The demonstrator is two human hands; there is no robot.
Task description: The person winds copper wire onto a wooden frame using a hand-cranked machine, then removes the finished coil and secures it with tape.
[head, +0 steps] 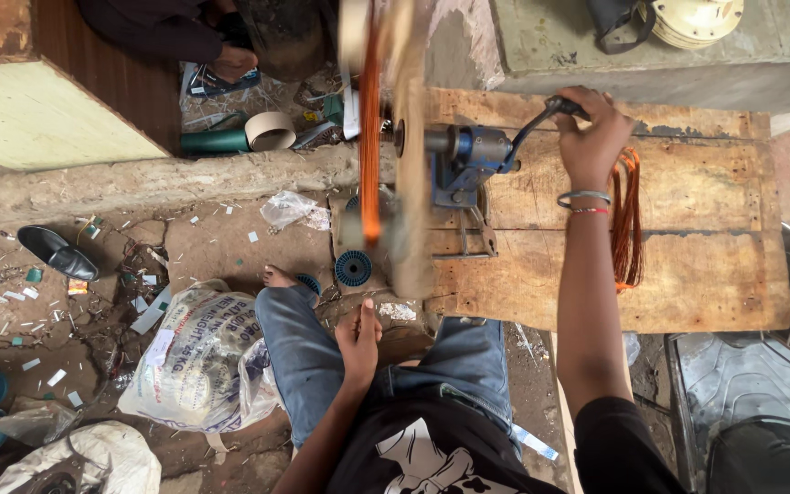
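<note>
A black shoe lies on the dirt floor at far left, a printed sack nearer the knees. The left hand rests on the jeans, fingers loosely curled, holding nothing. Above it a blurred spool carries orange wire — mounted on the blue winder fixed to the wooden desk. The right hand is closed around the winder's crank handle. Just right of that wrist, a loose wire coil lies on the desk.
</note>
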